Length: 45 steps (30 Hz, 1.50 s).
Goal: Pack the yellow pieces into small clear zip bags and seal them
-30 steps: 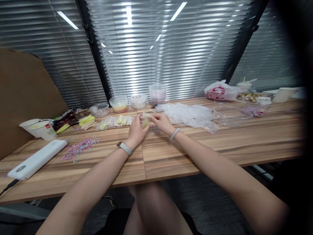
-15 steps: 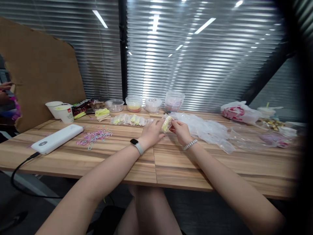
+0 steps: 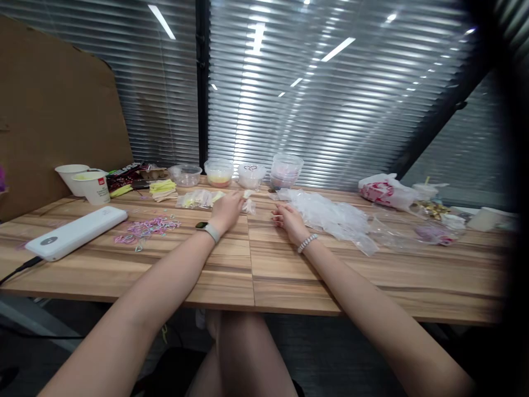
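My left hand (image 3: 228, 210), with a watch on its wrist, is lowered at the row of small clear packets (image 3: 194, 199) holding yellow and pale pieces. Its fingers look closed together, and the hand hides whatever is under them. Just right of it lies a packet with pale contents (image 3: 249, 205). My right hand (image 3: 289, 220) hovers low over the wood with fingers loosely bent and apart, nothing visible in them. It is beside a spread pile of clear plastic bags (image 3: 330, 212).
Small pastel bands (image 3: 152, 227) lie scattered near a white power bank (image 3: 78, 232) with a cable. Paper cups (image 3: 97, 188) and a stack of yellow strips (image 3: 162, 190) are at left. Clear tubs (image 3: 219, 173) line the back. A pink-white bag (image 3: 386, 190) sits at right.
My hands have parted from the yellow packet they held together. My left hand has moved left to the packet row; my right hand stays near the bags. The view has shifted slightly right.
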Each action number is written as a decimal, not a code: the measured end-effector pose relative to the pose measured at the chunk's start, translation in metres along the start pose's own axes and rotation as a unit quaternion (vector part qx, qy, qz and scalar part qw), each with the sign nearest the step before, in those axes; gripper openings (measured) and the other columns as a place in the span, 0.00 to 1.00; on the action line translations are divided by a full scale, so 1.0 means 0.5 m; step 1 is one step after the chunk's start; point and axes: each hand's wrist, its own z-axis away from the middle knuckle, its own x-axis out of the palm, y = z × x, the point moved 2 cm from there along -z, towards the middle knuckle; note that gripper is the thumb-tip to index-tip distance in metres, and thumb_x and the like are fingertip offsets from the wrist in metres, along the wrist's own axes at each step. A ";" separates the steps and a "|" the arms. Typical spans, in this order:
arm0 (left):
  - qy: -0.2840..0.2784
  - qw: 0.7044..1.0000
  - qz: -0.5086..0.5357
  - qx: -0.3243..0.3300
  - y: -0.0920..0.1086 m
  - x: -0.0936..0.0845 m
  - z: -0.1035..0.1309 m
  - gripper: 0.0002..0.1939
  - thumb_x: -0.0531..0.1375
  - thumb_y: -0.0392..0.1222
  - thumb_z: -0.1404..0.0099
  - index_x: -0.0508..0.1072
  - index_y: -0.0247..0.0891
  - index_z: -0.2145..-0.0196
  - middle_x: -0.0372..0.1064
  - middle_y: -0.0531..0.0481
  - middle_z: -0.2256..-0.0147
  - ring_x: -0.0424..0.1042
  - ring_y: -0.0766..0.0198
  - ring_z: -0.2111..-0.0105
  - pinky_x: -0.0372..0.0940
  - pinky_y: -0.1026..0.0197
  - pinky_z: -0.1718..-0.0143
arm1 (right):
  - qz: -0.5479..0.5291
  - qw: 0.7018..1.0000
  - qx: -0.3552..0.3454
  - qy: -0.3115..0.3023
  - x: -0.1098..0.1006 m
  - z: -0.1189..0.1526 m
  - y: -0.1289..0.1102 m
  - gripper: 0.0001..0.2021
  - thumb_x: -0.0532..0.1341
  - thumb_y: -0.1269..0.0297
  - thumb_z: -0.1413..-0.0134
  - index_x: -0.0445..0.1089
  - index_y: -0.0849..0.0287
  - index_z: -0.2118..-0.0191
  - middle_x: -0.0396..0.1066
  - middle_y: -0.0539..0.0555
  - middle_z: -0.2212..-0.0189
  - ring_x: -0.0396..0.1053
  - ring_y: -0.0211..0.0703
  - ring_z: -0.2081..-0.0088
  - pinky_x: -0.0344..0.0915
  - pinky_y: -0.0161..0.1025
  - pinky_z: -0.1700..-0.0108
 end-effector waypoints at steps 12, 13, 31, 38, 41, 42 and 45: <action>-0.119 0.983 -0.143 0.009 -0.038 0.061 -0.025 0.17 0.47 0.42 0.28 0.74 0.35 0.57 0.74 0.38 0.60 0.73 0.50 0.59 0.61 0.54 0.60 | 0.070 0.996 -0.012 -0.056 0.021 0.001 0.001 0.17 0.61 0.63 0.42 0.65 0.62 0.48 0.73 0.58 0.57 0.68 0.35 0.68 0.65 0.32 0.65; -0.128 0.980 -0.149 0.024 -0.037 0.066 -0.025 0.17 0.48 0.42 0.28 0.74 0.34 0.59 0.74 0.37 0.60 0.73 0.49 0.58 0.61 0.53 0.57 | 0.088 0.994 -0.017 -0.064 0.020 0.000 0.002 0.19 0.61 0.62 0.41 0.64 0.63 0.47 0.73 0.59 0.56 0.69 0.36 0.66 0.65 0.33 0.64; -0.144 0.976 -0.160 0.030 -0.036 0.065 -0.018 0.19 0.50 0.52 0.29 0.73 0.36 0.64 0.74 0.39 0.61 0.71 0.49 0.58 0.60 0.52 0.54 | 0.539 0.753 -0.312 -0.211 0.031 0.053 -0.038 0.14 0.58 0.57 0.36 0.76 0.61 0.57 0.74 0.58 0.61 0.70 0.46 0.60 0.63 0.38 0.56; -0.092 0.983 -0.147 0.064 -0.018 0.052 -0.013 0.15 0.49 0.48 0.30 0.71 0.37 0.62 0.73 0.40 0.59 0.70 0.48 0.56 0.59 0.49 0.51 | 0.575 0.763 -0.294 0.024 -0.138 -0.035 -0.106 0.19 0.58 0.59 0.37 0.71 0.62 0.45 0.71 0.62 0.50 0.67 0.52 0.49 0.60 0.43 0.44; -0.089 0.982 -0.140 0.085 -0.004 0.044 -0.007 0.14 0.50 0.47 0.30 0.70 0.37 0.59 0.72 0.40 0.56 0.69 0.47 0.53 0.58 0.48 0.49 | 0.605 0.745 -0.235 0.156 -0.247 -0.072 -0.102 0.22 0.60 0.59 0.40 0.69 0.63 0.43 0.67 0.64 0.47 0.64 0.55 0.46 0.59 0.45 0.43; -0.094 0.982 -0.136 0.094 0.000 0.042 -0.006 0.14 0.50 0.47 0.30 0.70 0.37 0.58 0.72 0.39 0.56 0.69 0.47 0.52 0.58 0.48 0.49 | 0.616 0.736 -0.213 0.183 -0.275 -0.080 -0.094 0.24 0.61 0.59 0.42 0.68 0.63 0.42 0.66 0.65 0.46 0.63 0.56 0.45 0.58 0.46 0.42; -0.118 0.978 -0.118 0.127 0.012 0.037 -0.004 0.14 0.50 0.47 0.30 0.71 0.38 0.57 0.71 0.40 0.54 0.68 0.48 0.52 0.59 0.49 0.49 | 0.649 0.718 -0.142 0.207 -0.325 -0.097 -0.064 0.29 0.63 0.60 0.47 0.65 0.64 0.40 0.63 0.67 0.43 0.60 0.59 0.42 0.56 0.50 0.40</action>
